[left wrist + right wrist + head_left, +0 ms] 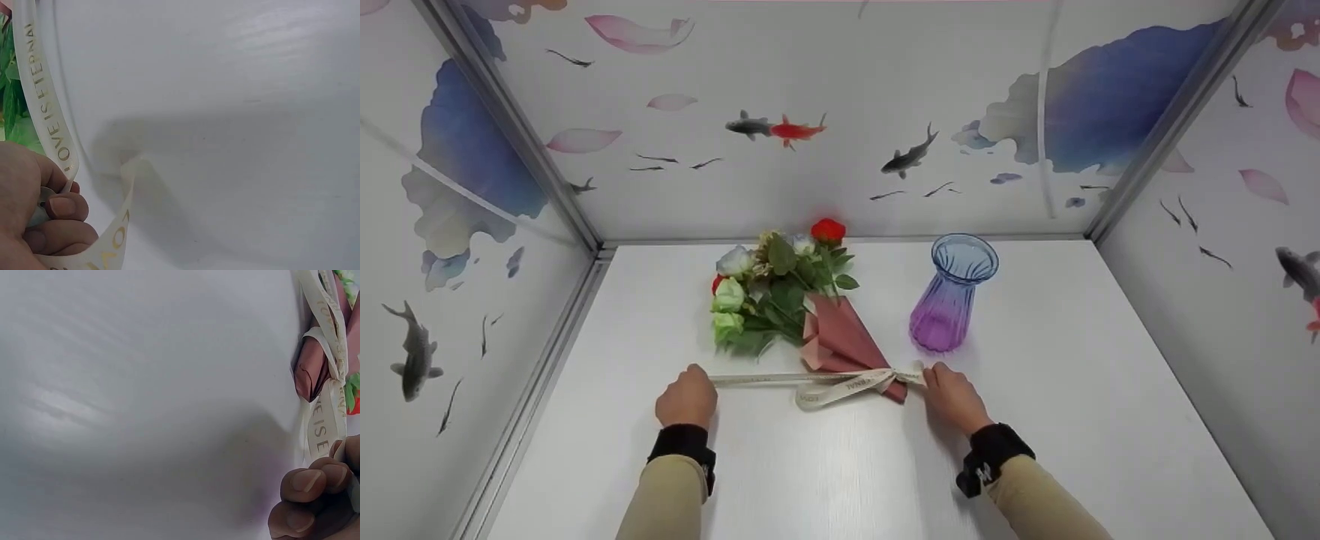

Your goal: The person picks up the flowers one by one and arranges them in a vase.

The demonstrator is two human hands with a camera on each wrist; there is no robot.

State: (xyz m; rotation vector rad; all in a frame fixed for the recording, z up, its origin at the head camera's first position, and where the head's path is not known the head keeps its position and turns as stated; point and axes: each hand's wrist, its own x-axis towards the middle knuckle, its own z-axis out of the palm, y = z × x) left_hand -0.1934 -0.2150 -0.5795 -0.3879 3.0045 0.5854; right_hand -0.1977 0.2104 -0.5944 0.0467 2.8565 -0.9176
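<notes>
A bouquet of artificial flowers (784, 274) lies on the table, its stems wrapped in dusty-red paper (847, 334). Cream ribbon (765, 379) with gold lettering is tied round the narrow end of the wrap, with a loop lying toward the front. My left hand (688, 397) grips one length of it, drawn out straight to the left; in the left wrist view a loose tail hangs below the curled fingers (64, 207). On the other side of the knot, my right hand (956, 397) pinches the ribbon (320, 422) close by the paper's tip.
A ribbed glass vase (949, 296), blue at the top and purple below, stands behind my right hand. White panels printed with fish and petals enclose the white table (825, 480) at the back and both sides.
</notes>
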